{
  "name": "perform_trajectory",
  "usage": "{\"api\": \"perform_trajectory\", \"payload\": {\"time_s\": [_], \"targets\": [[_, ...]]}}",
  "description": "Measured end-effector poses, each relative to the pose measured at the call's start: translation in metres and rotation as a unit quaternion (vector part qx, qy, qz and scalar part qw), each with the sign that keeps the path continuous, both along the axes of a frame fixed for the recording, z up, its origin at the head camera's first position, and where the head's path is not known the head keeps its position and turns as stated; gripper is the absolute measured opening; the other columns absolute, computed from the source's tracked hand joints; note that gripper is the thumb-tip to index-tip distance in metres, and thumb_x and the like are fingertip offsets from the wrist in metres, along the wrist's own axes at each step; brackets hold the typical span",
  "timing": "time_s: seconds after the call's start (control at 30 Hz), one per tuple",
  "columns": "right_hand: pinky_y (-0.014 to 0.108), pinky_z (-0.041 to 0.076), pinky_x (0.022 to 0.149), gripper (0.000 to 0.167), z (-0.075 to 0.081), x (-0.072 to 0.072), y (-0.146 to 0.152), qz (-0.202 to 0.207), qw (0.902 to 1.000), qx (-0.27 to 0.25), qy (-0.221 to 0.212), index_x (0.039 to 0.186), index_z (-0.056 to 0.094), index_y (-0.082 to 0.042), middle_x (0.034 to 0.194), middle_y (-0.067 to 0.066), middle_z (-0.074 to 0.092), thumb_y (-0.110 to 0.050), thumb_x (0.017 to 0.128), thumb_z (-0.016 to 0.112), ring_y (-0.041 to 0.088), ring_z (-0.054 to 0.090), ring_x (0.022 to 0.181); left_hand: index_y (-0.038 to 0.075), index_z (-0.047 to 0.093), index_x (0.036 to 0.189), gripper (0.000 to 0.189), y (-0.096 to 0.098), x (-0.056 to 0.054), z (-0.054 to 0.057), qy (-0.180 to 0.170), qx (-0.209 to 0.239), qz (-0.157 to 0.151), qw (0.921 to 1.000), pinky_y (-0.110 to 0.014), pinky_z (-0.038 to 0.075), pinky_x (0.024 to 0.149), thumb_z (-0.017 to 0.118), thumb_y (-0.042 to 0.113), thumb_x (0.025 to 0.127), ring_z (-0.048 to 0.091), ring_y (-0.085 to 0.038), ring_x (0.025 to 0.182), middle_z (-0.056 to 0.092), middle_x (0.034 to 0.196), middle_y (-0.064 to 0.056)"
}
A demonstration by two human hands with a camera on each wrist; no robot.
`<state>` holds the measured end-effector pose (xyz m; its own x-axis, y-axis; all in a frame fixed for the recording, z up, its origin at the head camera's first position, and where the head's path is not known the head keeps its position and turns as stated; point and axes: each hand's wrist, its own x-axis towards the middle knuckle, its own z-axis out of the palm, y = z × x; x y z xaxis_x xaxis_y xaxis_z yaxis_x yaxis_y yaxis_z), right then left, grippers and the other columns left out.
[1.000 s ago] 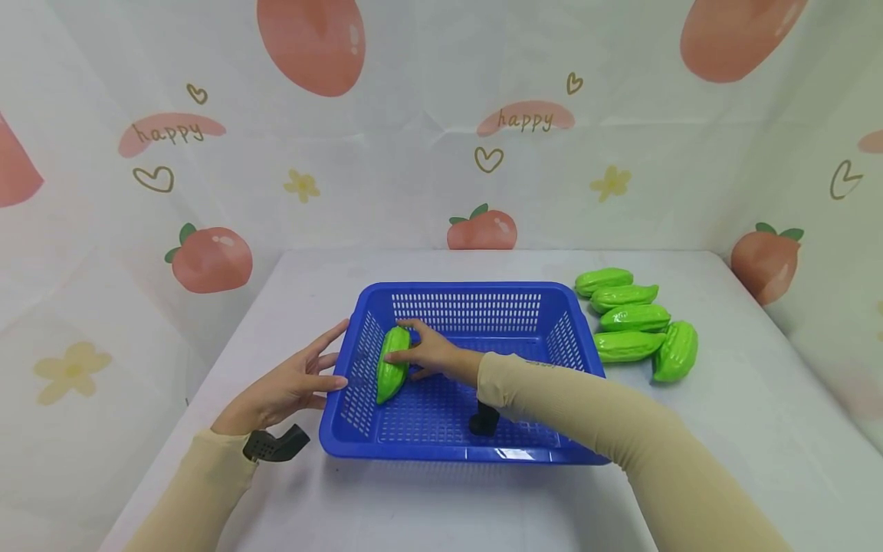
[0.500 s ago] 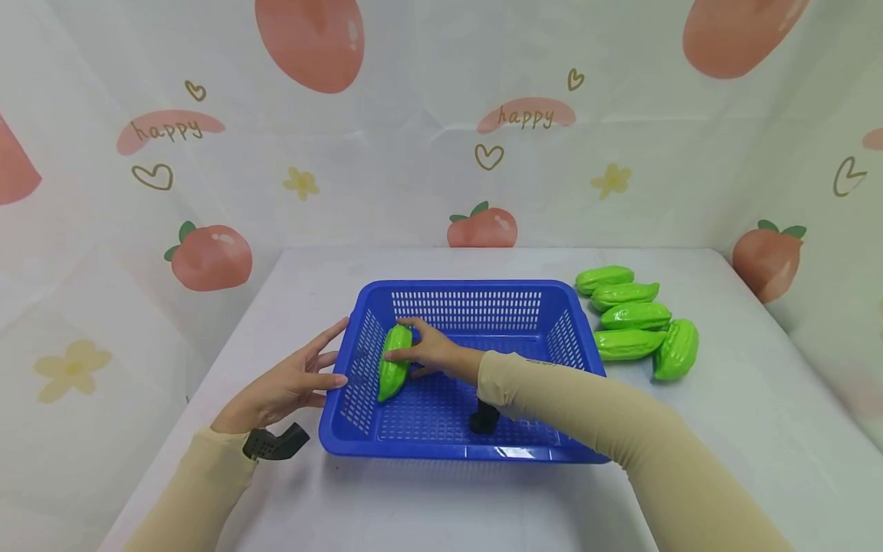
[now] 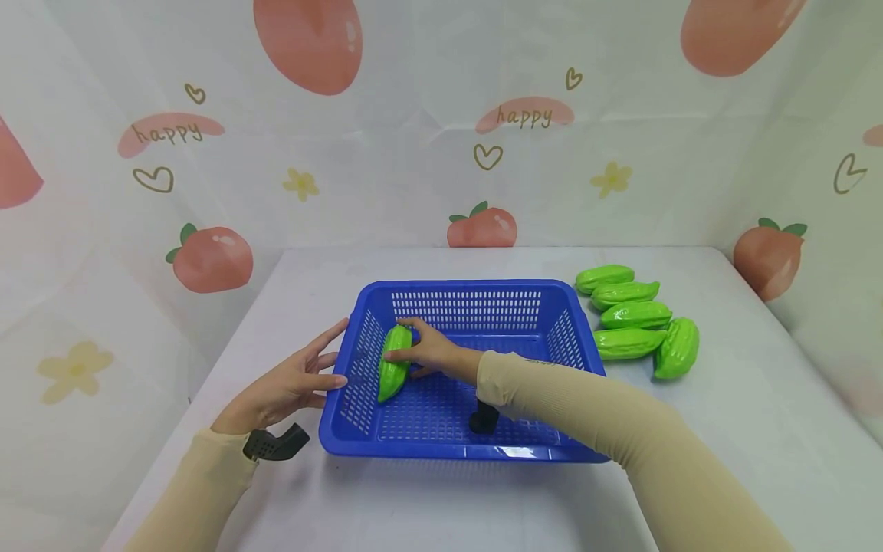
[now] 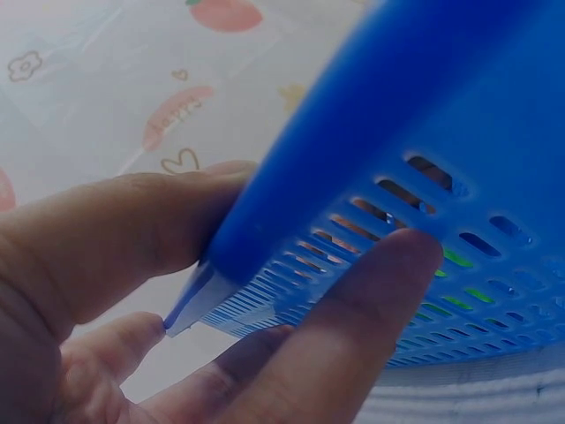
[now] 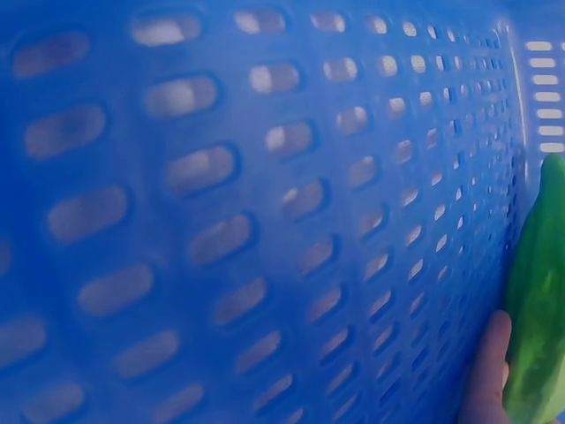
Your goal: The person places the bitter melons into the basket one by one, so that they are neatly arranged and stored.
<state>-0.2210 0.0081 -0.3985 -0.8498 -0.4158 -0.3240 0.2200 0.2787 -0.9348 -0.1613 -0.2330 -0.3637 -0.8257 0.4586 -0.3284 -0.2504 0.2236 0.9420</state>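
Peach-printed white cloth (image 3: 400, 184) backs the white worktop (image 3: 745, 429); the right hand (image 3: 429, 351) grasps a glossy green ridged gourd (image 3: 393, 379) in the left part of a rectangular blue perforated plastic basket (image 3: 441, 451); the left hand (image 3: 290, 385) pinches that basket's rim (image 3: 335, 406).

Beige long sleeves (image 3: 572, 395), dark lettering (image 3: 541, 362), black wrist cameras (image 3: 276, 445)

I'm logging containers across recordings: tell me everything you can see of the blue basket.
The basket is blue, looks plastic, and is open-topped and rectangular with rounded corners. A smooth rim tops slotted walls; the floor is perforated too. It stands upright on the table, long sides running left to right. The left grip touches its left side; inside, near that side, the right grip holds a green fruit.
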Motion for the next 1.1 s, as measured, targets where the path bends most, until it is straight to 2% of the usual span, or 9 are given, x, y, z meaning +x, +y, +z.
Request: {"api": "perform_trajectory", "payload": {"time_s": [0.4,0.63,0.83,1.1], "targets": [[0.045,0.059,0.078,0.075,0.005,-0.002,0.007,-0.013,0.9997,-0.008,-0.017,0.148,0.035,-0.017,0.130,0.027,0.051,-0.013,0.085,0.074,0.040,0.059,0.110,0.038,-0.002,0.155,0.097,-0.001,0.001,0.002,0.003,0.008,-0.007,0.9999,-0.053,0.052,0.091,0.066,0.012,0.091,0.060,-0.037,0.117,0.020,0.159,-0.020],[0.046,0.058,0.081,0.073,0.014,-0.004,0.022,-0.017,0.9991,-0.018,-0.036,0.148,0.035,-0.018,0.123,0.025,0.052,-0.010,0.086,0.072,0.036,0.058,0.103,0.035,-0.001,0.156,0.096,-0.001,-0.001,0.003,0.000,0.011,-0.011,0.9999,-0.052,0.053,0.090,0.066,0.011,0.091,0.061,-0.035,0.115,0.021,0.158,-0.023],[0.046,0.055,0.090,0.068,0.042,-0.003,0.046,0.009,0.9985,-0.039,-0.036,0.150,0.033,-0.018,0.136,0.023,0.046,-0.013,0.091,0.067,0.044,0.050,0.123,0.035,0.000,0.156,0.095,-0.002,-0.001,0.001,0.000,0.009,-0.010,0.9999,-0.052,0.053,0.090,0.066,0.012,0.091,0.062,-0.036,0.115,0.022,0.158,-0.022],[0.053,0.046,0.101,0.056,0.095,0.006,0.095,0.040,0.9951,-0.090,0.007,0.147,0.035,-0.012,0.143,0.022,0.037,-0.010,0.096,0.057,0.040,0.048,0.125,0.036,0.000,0.155,0.096,-0.002,-0.002,0.001,-0.005,0.007,-0.006,0.9999,-0.053,0.053,0.090,0.066,0.011,0.091,0.061,-0.035,0.115,0.022,0.157,-0.023]]}}
